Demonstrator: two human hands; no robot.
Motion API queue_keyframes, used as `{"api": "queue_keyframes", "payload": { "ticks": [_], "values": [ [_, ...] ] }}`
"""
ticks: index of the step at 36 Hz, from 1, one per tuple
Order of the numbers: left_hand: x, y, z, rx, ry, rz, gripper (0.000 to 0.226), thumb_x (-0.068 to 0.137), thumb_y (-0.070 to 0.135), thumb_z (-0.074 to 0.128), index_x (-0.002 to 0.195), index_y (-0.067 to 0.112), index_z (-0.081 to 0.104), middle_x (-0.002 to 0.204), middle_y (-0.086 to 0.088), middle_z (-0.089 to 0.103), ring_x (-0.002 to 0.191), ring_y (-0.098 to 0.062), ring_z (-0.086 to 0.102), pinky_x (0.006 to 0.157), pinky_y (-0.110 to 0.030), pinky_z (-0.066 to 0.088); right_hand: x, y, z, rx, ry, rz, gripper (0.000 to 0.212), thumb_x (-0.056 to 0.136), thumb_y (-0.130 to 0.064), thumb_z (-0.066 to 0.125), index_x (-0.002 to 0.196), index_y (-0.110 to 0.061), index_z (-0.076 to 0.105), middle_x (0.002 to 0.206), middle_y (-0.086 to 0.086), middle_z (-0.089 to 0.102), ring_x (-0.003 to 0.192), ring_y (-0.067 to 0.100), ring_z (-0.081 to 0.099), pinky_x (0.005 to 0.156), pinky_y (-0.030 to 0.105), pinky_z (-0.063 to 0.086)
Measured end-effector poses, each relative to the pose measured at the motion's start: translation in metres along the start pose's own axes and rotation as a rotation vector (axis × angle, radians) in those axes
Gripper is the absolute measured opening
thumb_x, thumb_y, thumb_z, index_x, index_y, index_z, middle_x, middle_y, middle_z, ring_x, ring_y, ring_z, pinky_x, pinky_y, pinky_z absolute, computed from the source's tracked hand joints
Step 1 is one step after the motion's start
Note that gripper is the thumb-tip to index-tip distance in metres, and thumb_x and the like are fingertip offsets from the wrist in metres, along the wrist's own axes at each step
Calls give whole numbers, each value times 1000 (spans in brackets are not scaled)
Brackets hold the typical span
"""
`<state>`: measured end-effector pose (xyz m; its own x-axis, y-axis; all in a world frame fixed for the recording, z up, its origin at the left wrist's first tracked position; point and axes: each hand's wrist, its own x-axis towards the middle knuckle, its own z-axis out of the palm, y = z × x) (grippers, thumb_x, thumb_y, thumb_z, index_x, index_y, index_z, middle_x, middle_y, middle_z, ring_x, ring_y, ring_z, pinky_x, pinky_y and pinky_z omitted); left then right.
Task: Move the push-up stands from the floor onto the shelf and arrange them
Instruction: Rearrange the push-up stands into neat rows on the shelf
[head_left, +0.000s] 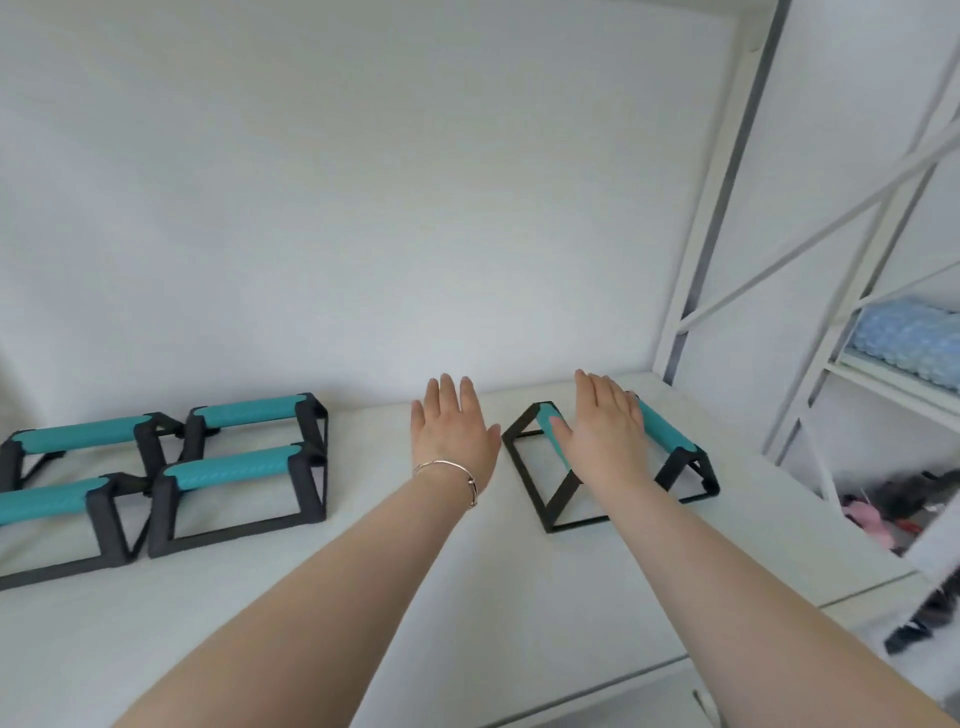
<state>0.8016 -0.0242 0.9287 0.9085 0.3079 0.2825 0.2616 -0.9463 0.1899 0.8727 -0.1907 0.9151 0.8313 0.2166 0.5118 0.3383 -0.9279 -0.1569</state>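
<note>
Several push-up stands with black frames and teal grips stand on the white shelf top (426, 561). A tight group sits at the left: one at the back (254, 410), one in front of it (234, 470), and more at the far left (78, 436). A single stand (670, 431) sits apart at the right, turned at an angle. My right hand (602, 426) lies flat over its teal grip, fingers straight, not wrapped around it. My left hand (452, 431), with a bracelet on the wrist, hovers open over the bare shelf just left of that stand.
A white wall rises behind the shelf. A white metal rack (841, 218) with crossed braces stands at the right, holding a light blue bumpy item (909, 338). Dark and pink objects (883, 509) lie low beyond the shelf's right edge.
</note>
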Motion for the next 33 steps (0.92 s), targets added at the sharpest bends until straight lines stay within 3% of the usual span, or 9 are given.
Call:
{"api": "queue_keyframes", "payload": {
  "ticks": [3, 5, 10, 17, 21, 25, 29, 33],
  "values": [
    [6, 42, 13, -30, -17, -21, 72, 98, 47, 35, 152, 11, 5, 161, -13, 5, 148, -28, 3, 120, -43, 9, 7, 43, 0, 0, 0, 10, 69, 91, -42, 56, 146, -7, 34, 147, 14, 44, 140, 30, 34, 119, 47, 19],
    [9, 66, 22, -60, -21, -47, 71, 97, 47, 37, 151, 10, 10, 158, -12, 16, 145, -30, 15, 117, -40, 19, 13, 68, 1, 5, -17, 27, 69, 90, -41, 57, 146, -8, 35, 147, 12, 45, 140, 29, 34, 118, 47, 20],
    [19, 116, 43, -120, -75, -145, 65, 91, 55, 46, 134, 8, 35, 127, -11, 46, 116, -29, 43, 94, -37, 41, 27, 115, 9, -28, -113, 57, 68, 90, -46, 54, 146, -13, 33, 146, 9, 43, 138, 31, 34, 113, 48, 28],
    [39, 142, 62, -368, -241, -432, 87, 78, 59, 64, 135, 2, 32, 127, -16, 43, 114, -33, 51, 93, -41, 49, 40, 137, 25, 45, -344, 109, 79, 87, -57, 54, 148, -19, 20, 140, 9, 37, 112, 33, 50, 84, 41, 46],
    [47, 142, 61, -499, -333, -541, 84, 79, 45, 71, 136, 0, 29, 125, -15, 52, 106, -30, 59, 76, -35, 49, 46, 137, 32, 104, -422, 164, 82, 87, -56, 56, 147, -15, 17, 121, 12, 51, 99, 34, 60, 67, 36, 44],
    [47, 139, 61, -485, -340, -531, 74, 82, 39, 68, 134, -1, 32, 105, -10, 56, 90, -27, 58, 69, -32, 46, 53, 141, 33, 120, -452, 206, 80, 86, -57, 57, 142, -12, 21, 107, 12, 59, 89, 32, 59, 64, 34, 42],
    [41, 125, 57, -478, -359, -459, 64, 81, 40, 69, 126, 6, 40, 116, -11, 56, 92, -26, 57, 71, -33, 47, 55, 139, 31, 134, -471, 182, 79, 83, -61, 57, 139, -16, 26, 96, 7, 56, 84, 31, 57, 65, 35, 45],
    [32, 97, 49, -459, -348, -391, 64, 80, 42, 68, 129, 13, 39, 111, -8, 59, 94, -27, 66, 81, -41, 57, 56, 128, 27, 122, -451, 119, 63, 81, -63, 57, 119, -15, 42, 90, 4, 57, 77, 28, 57, 62, 34, 45]
  ]
}}
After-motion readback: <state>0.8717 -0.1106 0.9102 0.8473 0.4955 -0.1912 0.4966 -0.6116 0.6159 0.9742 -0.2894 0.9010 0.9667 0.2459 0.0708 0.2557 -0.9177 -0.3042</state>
